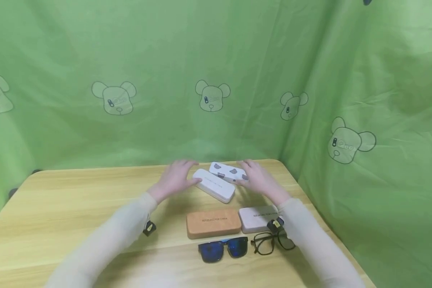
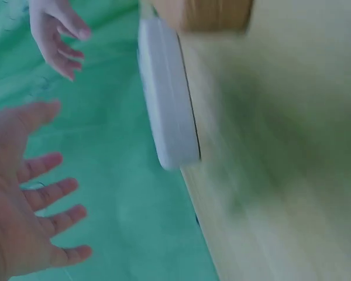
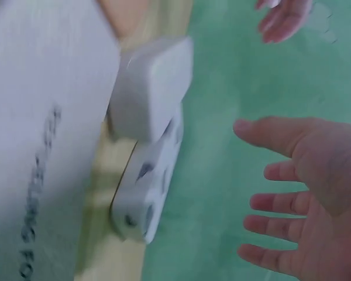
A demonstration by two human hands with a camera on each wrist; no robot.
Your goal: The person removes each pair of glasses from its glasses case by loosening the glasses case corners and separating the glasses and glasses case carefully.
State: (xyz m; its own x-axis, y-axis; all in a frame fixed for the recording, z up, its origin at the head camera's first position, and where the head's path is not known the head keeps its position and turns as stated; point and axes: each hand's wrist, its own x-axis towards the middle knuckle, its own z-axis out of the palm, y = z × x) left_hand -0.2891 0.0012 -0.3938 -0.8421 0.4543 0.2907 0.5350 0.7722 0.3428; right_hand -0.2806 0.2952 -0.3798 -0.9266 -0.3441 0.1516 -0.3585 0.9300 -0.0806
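Note:
My left hand hovers at the left end of a white glasses case, its fingers loosely spread in the left wrist view. My right hand is over the right end of a white glasses case with grey-brown bear-head prints. In the right wrist view its fingers are spread with nothing between them. The two white cases lie slanted side by side at the back of the table. Nearer to me lie a tan glasses case and a pale lilac one, partly hidden by my right wrist.
In front of the tan case lie blue-lensed sunglasses. Black-framed eyeglasses lie to their right, partly covered by my right sleeve. The wooden table ends at a green curtain behind and on the right.

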